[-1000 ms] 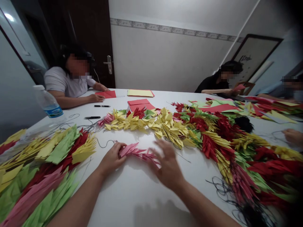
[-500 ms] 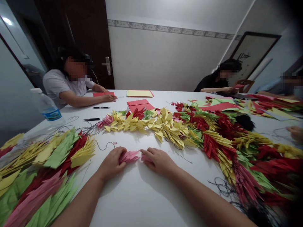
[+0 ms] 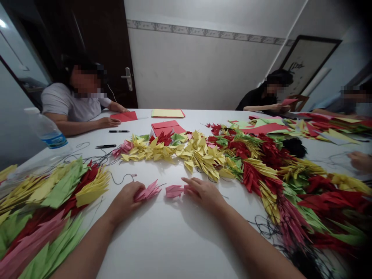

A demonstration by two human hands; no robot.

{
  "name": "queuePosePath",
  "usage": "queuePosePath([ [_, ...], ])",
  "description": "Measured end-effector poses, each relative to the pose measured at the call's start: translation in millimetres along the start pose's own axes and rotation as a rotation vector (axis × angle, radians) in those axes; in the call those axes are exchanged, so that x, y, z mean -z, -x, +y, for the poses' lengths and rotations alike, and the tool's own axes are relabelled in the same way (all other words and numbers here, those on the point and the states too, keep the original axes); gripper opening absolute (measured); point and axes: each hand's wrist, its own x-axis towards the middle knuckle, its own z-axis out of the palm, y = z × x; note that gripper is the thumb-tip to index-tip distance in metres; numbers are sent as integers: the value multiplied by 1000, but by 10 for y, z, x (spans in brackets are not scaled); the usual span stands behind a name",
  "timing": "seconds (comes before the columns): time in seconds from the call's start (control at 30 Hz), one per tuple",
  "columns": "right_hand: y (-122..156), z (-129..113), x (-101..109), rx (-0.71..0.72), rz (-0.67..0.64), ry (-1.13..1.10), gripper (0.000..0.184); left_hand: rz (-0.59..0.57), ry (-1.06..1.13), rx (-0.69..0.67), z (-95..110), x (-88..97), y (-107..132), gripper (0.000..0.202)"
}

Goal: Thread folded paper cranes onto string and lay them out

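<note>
Fingers wrapped round a bundle of pink folded paper pieces [image 3: 150, 191], my left hand [image 3: 130, 197] rests low over the white table. A short dark tip of cord or needle sticks out of that bundle toward the right. My right hand [image 3: 205, 193] has its index finger stretched out while the other fingers curl on a few more pink folded paper pieces [image 3: 173, 191]. The front piece points at the left bundle, with a small gap between them. My right thumb is hidden.
Yellow, red and green folded paper strings [image 3: 200, 153] curve beyond my hands and down the right side. More paper bundles [image 3: 62, 190] lie at left. A pen [image 3: 119, 131], a bottle [image 3: 50, 133], paper sheets [image 3: 167, 113] and black cords [image 3: 264, 228] are around. Co-workers sit across the table.
My hands have moved apart, opening a gap between the pink pieces. More of the right-hand pieces shows, and my right index finger is straighter. The view has shifted slightly.
</note>
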Motion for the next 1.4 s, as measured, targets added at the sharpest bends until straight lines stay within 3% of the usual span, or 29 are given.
queuePosePath([
  [0.13,27,53,35,-128,19,-119,39,-26,-18,26,-18,39,48,30],
  [0.23,59,76,76,-8,-45,-271,38,-61,-21,-18,-23,77,64,32],
  [0.33,82,117,87,58,-93,-415,35,-94,-14,-57,-24,108,65,20],
  [0.6,37,235,10,-209,-89,-590,20,-31,-78,-20,-85,82,39,30],
  [0.73,24,226,-4,-313,-90,-710,29,-46,-124,-32,-96,78,47,44],
  [0.9,27,234,-36,-325,18,-668,32,-27,-162,-34,-96,94,70,53],
  [1.1,29,285,-87,-311,117,-725,33,25,-154,26,-87,92,78,45],
  [1.4,20,314,-46,-326,58,-809,35,5,-169,-36,-86,110,57,24],
])
